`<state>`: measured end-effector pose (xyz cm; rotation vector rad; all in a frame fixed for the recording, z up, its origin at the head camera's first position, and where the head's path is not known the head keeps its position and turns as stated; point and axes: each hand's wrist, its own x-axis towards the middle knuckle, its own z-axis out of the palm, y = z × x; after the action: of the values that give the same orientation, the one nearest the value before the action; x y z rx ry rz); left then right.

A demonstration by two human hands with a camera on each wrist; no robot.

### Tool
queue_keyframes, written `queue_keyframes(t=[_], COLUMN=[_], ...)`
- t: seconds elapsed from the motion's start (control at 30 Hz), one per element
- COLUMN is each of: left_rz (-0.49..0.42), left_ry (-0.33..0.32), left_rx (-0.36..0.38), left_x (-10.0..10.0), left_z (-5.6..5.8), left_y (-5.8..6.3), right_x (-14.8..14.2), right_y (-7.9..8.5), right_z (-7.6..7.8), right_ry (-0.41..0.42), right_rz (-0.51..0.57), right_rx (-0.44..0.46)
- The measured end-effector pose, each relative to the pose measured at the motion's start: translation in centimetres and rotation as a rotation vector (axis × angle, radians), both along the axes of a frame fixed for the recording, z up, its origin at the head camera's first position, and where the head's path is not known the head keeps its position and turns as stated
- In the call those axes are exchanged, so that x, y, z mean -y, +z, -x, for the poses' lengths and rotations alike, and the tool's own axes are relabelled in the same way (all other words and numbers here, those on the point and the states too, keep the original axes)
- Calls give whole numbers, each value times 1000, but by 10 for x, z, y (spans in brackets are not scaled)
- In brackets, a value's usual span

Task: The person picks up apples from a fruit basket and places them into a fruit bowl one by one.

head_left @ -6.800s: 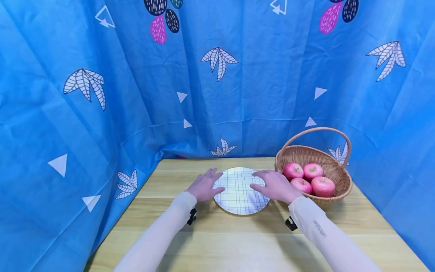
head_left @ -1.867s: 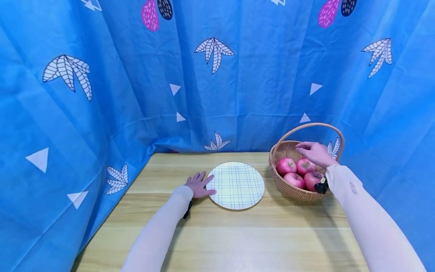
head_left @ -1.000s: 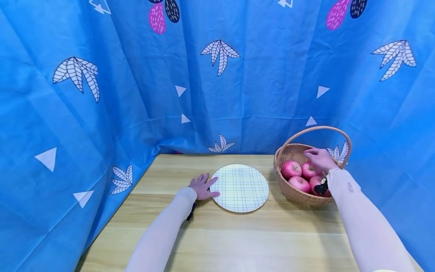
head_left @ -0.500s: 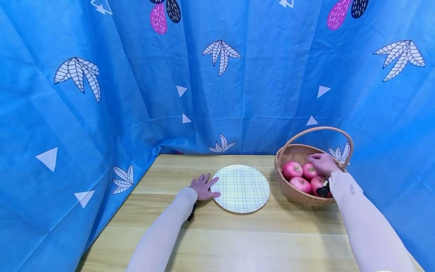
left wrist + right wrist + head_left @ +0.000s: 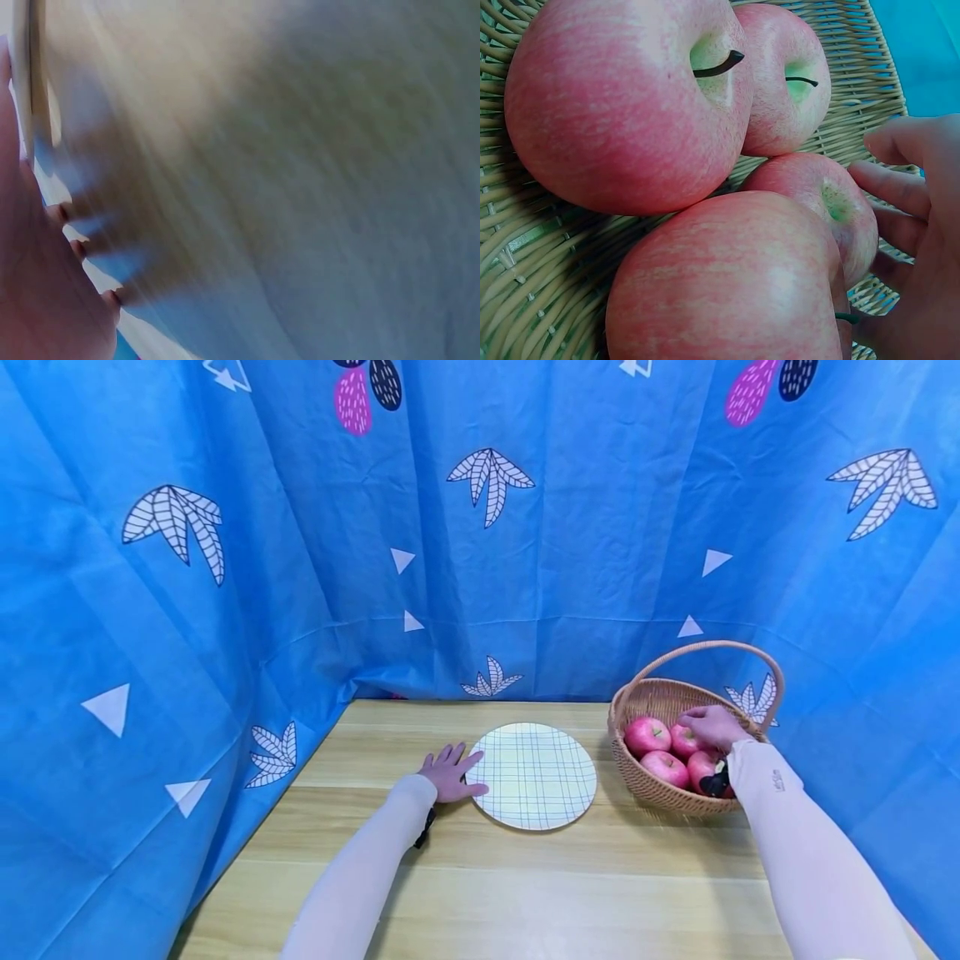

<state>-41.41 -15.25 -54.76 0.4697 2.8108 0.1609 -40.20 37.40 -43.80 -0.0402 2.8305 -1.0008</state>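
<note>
My left hand (image 5: 447,775) lies by the left rim of a round plate (image 5: 532,777) with a blue grid pattern, fingers spread and thumb reaching onto the rim. In the left wrist view only part of that hand (image 5: 52,292) shows, above the blurred wooden surface. My right hand (image 5: 716,727) is inside a wicker basket (image 5: 648,789), at the back right apple (image 5: 685,742). Seen from the right wrist, bent fingers (image 5: 896,187) reach the side of that apple (image 5: 840,202); a firm hold is not visible. The thumb is near the stem of the closest apple (image 5: 727,277).
Other red apples (image 5: 647,737) sit close together in the basket, whose arched handle (image 5: 705,645) rises above the right hand. Blue patterned curtain (image 5: 480,568) encloses the back and sides of the wooden table (image 5: 525,902).
Both hands were at the plate at first. The right hand then moved over to the basket and has since lowered toward the back right apple. The left hand stays at the plate.
</note>
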Motion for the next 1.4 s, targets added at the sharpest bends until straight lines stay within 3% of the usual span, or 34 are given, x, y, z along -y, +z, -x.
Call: queue_keyframes(t=[0.27, 0.6, 1.03, 1.4], left_rz=[-15, -26, -28, -30], left_ry=[-17, -1, 4, 7], left_rx=[23, 6, 18, 10], left_x=[-2, 0, 0, 1], left_z=[-4, -8, -9, -6], left_y=[8, 8, 9, 4], right_x=[-9, -8, -12, -10], right_y=[-4, -5, -8, -5], right_z=[0, 0, -3, -12], right_ry=[31, 84, 46, 70], right_rz=[0, -43, 181, 153], right_rx=[39, 10, 77, 115])
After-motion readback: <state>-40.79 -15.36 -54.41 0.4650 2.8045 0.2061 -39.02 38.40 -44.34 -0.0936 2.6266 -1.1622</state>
